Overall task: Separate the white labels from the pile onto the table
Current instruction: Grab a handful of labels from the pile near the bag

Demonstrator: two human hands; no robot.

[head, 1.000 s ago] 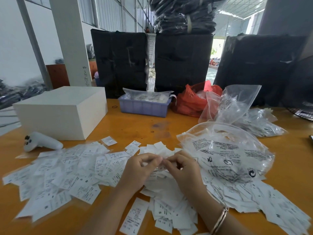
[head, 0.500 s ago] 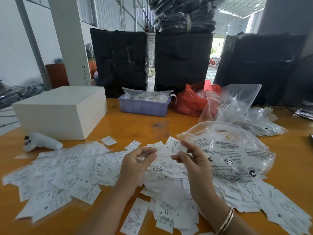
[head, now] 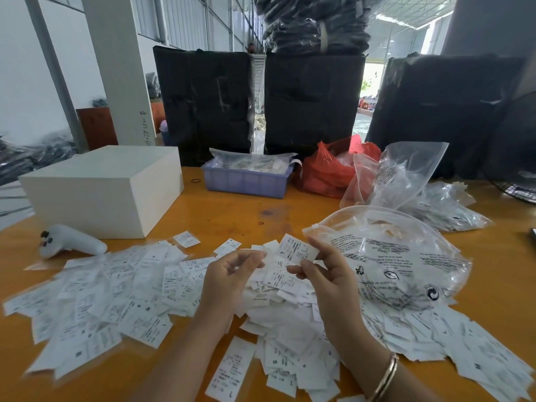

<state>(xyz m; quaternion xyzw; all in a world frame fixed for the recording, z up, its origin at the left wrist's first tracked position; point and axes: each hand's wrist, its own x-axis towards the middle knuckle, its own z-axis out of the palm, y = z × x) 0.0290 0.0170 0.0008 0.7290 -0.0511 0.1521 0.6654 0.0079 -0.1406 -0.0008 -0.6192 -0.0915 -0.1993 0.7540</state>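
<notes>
A heap of small white printed labels [head: 278, 317] lies on the orange table [head: 232, 216] right in front of me. More labels are spread flat to the left [head: 116, 291], and others lie to the right [head: 435, 332]. My right hand [head: 330, 282] is raised above the heap and pinches a single label marked "L" [head: 294, 250] between thumb and fingers. My left hand [head: 229, 277] hovers beside it, fingers loosely curled with nothing in them. A gold bangle sits on my right wrist.
A clear printed plastic bag [head: 406, 256] rests on the labels at right. Behind stand a white box [head: 104, 187], a white controller [head: 69, 242], a purple tray [head: 246, 182], a red bag [head: 327, 172], more clear bags [head: 406, 175] and black wrapped bundles [head: 203, 103].
Both hands were together picking in the heap. They have lifted and parted, and my right hand now holds one label up while the left has let go.
</notes>
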